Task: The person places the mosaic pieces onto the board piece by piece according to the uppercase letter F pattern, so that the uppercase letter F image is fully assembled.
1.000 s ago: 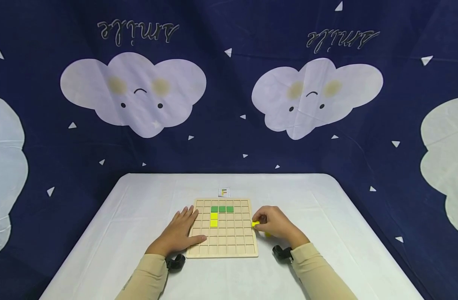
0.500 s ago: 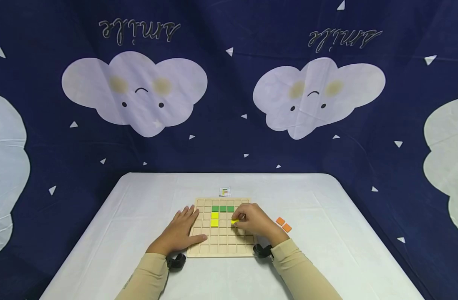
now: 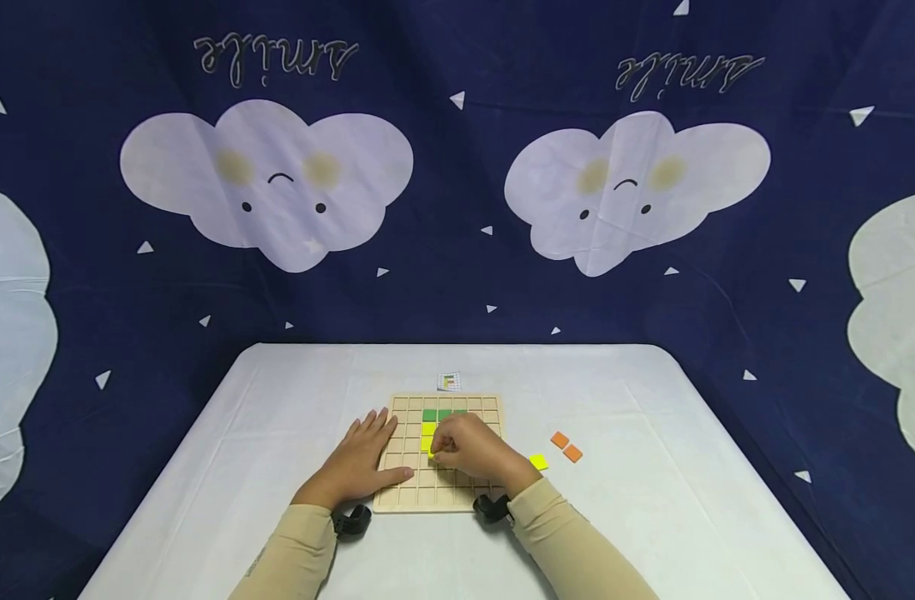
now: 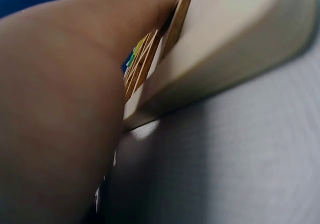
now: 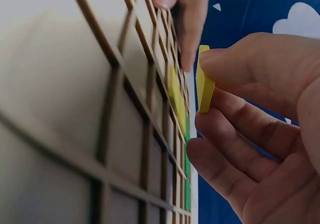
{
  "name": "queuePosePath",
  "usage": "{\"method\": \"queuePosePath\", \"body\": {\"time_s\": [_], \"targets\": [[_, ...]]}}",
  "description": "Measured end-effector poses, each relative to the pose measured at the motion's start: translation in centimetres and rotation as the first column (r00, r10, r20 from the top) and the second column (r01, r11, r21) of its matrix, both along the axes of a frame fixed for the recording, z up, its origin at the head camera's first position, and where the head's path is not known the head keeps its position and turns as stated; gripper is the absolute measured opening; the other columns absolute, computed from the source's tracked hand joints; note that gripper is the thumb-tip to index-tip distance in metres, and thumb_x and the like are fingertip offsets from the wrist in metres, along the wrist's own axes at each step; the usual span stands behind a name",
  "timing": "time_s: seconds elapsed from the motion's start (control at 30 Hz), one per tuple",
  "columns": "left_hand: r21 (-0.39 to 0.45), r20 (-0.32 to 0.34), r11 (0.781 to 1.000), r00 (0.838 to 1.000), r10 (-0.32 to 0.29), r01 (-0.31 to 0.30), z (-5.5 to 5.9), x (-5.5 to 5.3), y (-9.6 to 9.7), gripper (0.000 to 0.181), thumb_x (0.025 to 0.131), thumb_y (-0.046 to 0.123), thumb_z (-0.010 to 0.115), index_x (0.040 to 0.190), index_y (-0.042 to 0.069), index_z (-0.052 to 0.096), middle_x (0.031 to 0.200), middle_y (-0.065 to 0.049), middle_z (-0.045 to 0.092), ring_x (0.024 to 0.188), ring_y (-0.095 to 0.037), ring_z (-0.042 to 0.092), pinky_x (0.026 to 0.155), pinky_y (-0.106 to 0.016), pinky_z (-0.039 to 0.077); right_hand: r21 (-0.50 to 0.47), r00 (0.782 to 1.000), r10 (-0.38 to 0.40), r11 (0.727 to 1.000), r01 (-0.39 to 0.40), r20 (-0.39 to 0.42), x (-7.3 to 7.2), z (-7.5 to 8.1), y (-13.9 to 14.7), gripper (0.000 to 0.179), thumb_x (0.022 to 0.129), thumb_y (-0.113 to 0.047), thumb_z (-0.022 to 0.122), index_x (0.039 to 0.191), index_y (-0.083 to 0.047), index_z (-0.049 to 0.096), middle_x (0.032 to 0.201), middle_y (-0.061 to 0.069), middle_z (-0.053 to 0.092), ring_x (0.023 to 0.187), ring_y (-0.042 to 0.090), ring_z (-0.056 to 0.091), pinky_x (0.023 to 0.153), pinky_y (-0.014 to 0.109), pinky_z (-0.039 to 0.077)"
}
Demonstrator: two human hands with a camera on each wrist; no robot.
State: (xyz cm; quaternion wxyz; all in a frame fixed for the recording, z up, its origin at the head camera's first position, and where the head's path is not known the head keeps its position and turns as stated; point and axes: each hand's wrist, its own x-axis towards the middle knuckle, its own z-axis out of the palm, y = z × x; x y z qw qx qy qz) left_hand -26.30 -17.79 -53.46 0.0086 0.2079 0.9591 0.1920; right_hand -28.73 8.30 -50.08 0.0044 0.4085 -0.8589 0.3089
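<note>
A square wooden grid board (image 3: pixel 446 500) lies on the table. Green tiles (image 3: pixel 430 415) form a short row in its upper part, and below the leftmost one sit two yellow tiles (image 3: pixel 428 437) in a column. My right hand (image 3: pixel 472 450) pinches another yellow tile (image 5: pixel 204 79) between thumb and fingers, close over the board just under that yellow column. It covers part of the board's right side in the head view. My left hand (image 3: pixel 360 462) rests with spread, straight fingers on the board's left edge, its thumb across the lower left cells.
On the table right of the board lie one loose yellow tile (image 3: pixel 538 462) and two orange tiles (image 3: pixel 566 446). A small printed card (image 3: pixel 449 382) with a coloured grid pattern sits behind the board. A dark blue cloth (image 3: pixel 457 317) hangs behind the white table (image 3: pixel 337 375).
My right hand has carried the pinched yellow tile leftward from beside the board to below the yellow column, uncovering the loose tiles on the right. My left hand stays put.
</note>
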Motion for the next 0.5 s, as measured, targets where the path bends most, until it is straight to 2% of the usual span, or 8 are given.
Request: {"method": "queuePosePath", "body": {"time_s": [0.3,0.5], "targets": [[0.002,0.02,1.0,1.0,0.006,-0.006,0.3,0.1,0.0,0.106,0.092,0.072,0.064,0.162,-0.003,0.035,0.169,-0.024,0.024,0.157,-0.041,0.017,0.126,-0.057,0.011,0.11,0.999,-0.022,0.994,0.026,-0.033,0.5,-0.8,-1.4,0.009,0.092,-0.007,0.083,0.088,-0.014,0.079,0.094,-0.011,0.065,0.081,0.004,0.055,0.073,0.018,0.05],[-0.007,0.025,1.0,1.0,0.009,-0.008,0.2,0.0,0.0,0.107,0.092,0.073,0.063,0.162,-0.002,0.035,0.169,-0.024,0.025,0.157,-0.04,0.016,0.126,-0.056,0.012,0.129,0.997,-0.041,0.99,0.05,-0.071,0.6,-1.3,-1.9,0.009,0.091,-0.011,0.085,0.088,-0.016,0.079,0.095,-0.011,0.065,0.081,0.002,0.054,0.074,0.018,0.049]]}}
